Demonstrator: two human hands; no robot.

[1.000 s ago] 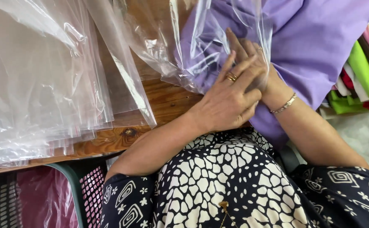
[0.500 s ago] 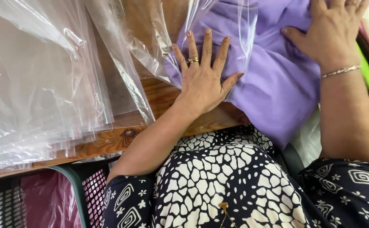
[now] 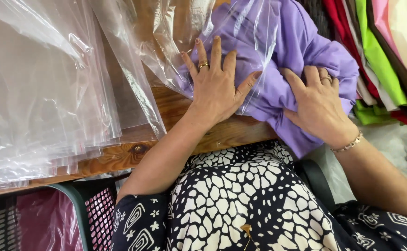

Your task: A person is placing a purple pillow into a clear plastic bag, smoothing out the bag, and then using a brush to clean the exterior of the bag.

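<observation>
- Head view, left hand (image 3: 217, 86): it lies flat with fingers spread wide, pressing the clear plastic bag (image 3: 240, 42) down over the folded lilac cloth garment (image 3: 301, 51). Half a second ago it lay lower on the bag's edge; it has slid up onto the cloth.
- Head view, right hand (image 3: 317, 104): a moment ago it lay flat and high on the garment; now it has dropped to the near end, fingers curled into the bunched fabric, gripping it.
- Garment: partly inside the bag on the brown wooden tabletop (image 3: 213, 137), its near end hanging over the edge toward the lap. It seems further in than before, though glare on the plastic makes the bag's mouth hard to trace.
- Meaning: one hand pins, the other feeds, so the bagging looks part done.
- Nearby: a stack of empty clear bags (image 3: 40, 93) to the left, coloured folded cloths (image 3: 380, 56) to the right.
</observation>
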